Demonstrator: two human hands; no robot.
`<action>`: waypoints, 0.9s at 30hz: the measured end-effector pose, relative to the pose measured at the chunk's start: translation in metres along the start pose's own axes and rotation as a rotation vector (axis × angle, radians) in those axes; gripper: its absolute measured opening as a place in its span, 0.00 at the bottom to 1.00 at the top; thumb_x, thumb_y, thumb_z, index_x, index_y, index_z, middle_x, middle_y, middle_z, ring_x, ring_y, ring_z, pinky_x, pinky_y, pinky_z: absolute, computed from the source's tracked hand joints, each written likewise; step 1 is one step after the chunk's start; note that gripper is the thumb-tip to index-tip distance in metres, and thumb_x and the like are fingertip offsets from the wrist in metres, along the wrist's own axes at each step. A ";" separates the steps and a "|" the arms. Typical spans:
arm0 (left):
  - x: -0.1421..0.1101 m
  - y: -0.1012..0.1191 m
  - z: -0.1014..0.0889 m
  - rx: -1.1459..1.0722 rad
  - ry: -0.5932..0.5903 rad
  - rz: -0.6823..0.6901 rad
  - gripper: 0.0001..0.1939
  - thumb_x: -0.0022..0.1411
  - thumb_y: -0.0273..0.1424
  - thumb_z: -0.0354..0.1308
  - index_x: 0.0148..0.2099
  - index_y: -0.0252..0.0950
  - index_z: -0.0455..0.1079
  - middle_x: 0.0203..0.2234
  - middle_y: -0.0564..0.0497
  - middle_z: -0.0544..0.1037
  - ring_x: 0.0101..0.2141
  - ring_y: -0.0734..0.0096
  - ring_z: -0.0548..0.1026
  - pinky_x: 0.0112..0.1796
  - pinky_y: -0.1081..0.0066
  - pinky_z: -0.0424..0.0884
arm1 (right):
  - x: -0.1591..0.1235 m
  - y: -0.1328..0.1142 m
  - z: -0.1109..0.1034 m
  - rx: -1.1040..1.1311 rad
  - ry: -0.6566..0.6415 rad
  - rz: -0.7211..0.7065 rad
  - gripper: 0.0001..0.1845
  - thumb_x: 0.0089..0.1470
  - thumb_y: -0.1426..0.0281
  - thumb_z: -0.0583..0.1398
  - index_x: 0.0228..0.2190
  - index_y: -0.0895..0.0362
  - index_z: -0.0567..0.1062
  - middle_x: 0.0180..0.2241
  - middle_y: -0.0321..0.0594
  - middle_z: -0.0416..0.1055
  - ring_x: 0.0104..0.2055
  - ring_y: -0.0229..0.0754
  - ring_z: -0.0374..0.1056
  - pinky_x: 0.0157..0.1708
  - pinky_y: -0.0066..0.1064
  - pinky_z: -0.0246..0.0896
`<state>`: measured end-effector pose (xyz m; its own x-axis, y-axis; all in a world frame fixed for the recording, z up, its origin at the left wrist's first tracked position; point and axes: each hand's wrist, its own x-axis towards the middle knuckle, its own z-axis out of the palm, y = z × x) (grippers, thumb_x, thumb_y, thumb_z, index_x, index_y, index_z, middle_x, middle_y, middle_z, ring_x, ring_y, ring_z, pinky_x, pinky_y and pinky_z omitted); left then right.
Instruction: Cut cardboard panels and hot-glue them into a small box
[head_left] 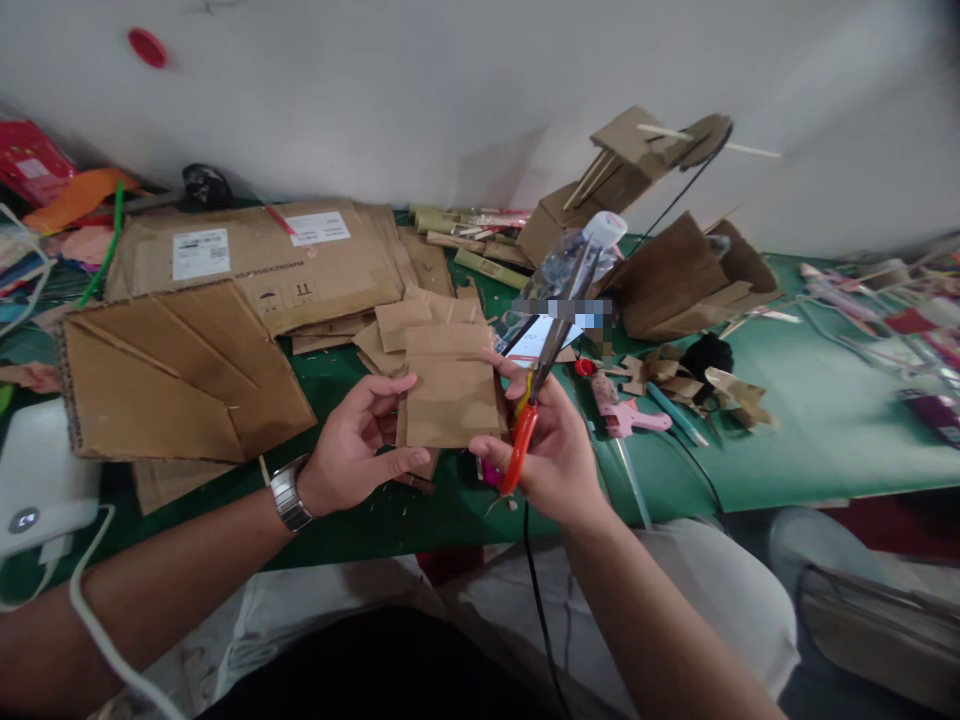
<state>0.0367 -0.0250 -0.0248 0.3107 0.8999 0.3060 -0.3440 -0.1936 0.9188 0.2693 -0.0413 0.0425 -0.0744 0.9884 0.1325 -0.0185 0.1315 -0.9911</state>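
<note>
A roughly square piece of brown cardboard (452,395) is held between my two hands above the green table. My left hand (365,440), with a metal watch on its wrist, grips the left edge between thumb and fingers. My right hand (551,450) steadies the right edge with fingertips and thumb. In that same hand hang orange-handled scissors (519,448), their dark blades pointing up and away from me. Smaller cardboard scraps (431,310) lie just behind the held piece.
A large cardboard panel (187,375) and a flattened box (255,255) lie left. Behind the scissors are a lit phone (540,342) and a plastic bottle (555,265). Rightward lie a pink glue gun (634,418) and a cardboard box (682,280). A white power bank (45,475) sits far left.
</note>
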 end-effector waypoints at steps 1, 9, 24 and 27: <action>0.000 0.000 0.000 0.004 -0.003 0.001 0.34 0.61 0.26 0.78 0.65 0.44 0.70 0.59 0.43 0.83 0.55 0.61 0.85 0.48 0.71 0.85 | 0.000 0.001 0.000 0.001 -0.005 -0.015 0.29 0.49 0.62 0.81 0.39 0.48 0.68 0.71 0.49 0.70 0.74 0.55 0.66 0.68 0.51 0.70; 0.000 0.009 0.002 -0.082 -0.129 0.010 0.33 0.72 0.26 0.67 0.73 0.48 0.63 0.58 0.42 0.82 0.52 0.63 0.86 0.47 0.69 0.86 | 0.002 -0.003 -0.002 -0.007 -0.008 -0.065 0.27 0.50 0.68 0.80 0.39 0.48 0.69 0.70 0.48 0.72 0.74 0.54 0.65 0.72 0.53 0.65; -0.008 0.012 0.003 0.002 -0.147 -0.108 0.48 0.73 0.31 0.66 0.83 0.54 0.42 0.56 0.40 0.84 0.46 0.57 0.89 0.45 0.62 0.89 | 0.004 -0.009 -0.005 -0.075 -0.007 -0.030 0.29 0.45 0.65 0.82 0.36 0.48 0.69 0.69 0.47 0.73 0.74 0.55 0.66 0.72 0.51 0.65; -0.007 0.010 0.004 -0.008 -0.122 -0.118 0.49 0.71 0.32 0.69 0.83 0.55 0.45 0.56 0.40 0.84 0.48 0.53 0.88 0.45 0.59 0.89 | 0.005 -0.014 -0.006 -0.106 -0.019 -0.017 0.31 0.42 0.61 0.84 0.36 0.48 0.70 0.69 0.47 0.74 0.74 0.59 0.66 0.69 0.54 0.69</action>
<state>0.0339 -0.0350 -0.0166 0.4543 0.8621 0.2244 -0.3054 -0.0859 0.9483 0.2752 -0.0379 0.0570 -0.0941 0.9844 0.1485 0.0859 0.1567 -0.9839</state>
